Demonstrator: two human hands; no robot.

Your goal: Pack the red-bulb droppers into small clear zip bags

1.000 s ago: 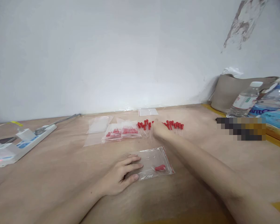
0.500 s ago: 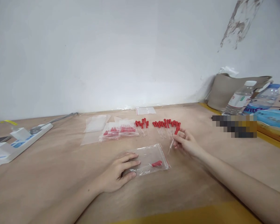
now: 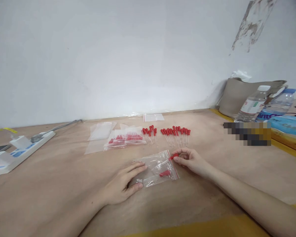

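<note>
My left hand (image 3: 125, 182) lies with its fingers spread on the left end of a clear zip bag (image 3: 151, 163). Inside that bag rests a dropper with a red rubber bulb (image 3: 165, 173). At the bag's right edge, my right hand (image 3: 189, 161) pinches a second dropper (image 3: 174, 156) by its red bulb. The clear stem of that dropper points left into the bag's mouth. Behind the hands lie two groups of loose droppers, a smaller one (image 3: 150, 131) and a larger one (image 3: 176, 132), bulbs towards the wall.
Filled bags (image 3: 124, 138) with red-bulbed droppers lie at the back left, beside flat bags (image 3: 100, 132). Another flat bag (image 3: 153, 117) is near the wall. A power strip (image 3: 27, 153) stands far left. Water bottles (image 3: 253, 105), a grey-beige bag (image 3: 233, 95) and a blue packet (image 3: 289, 126) stand right.
My right hand has moved left and towards me, from beside the larger group to the bag's mouth, bringing the dropper with it. My left hand stays on the bag.
</note>
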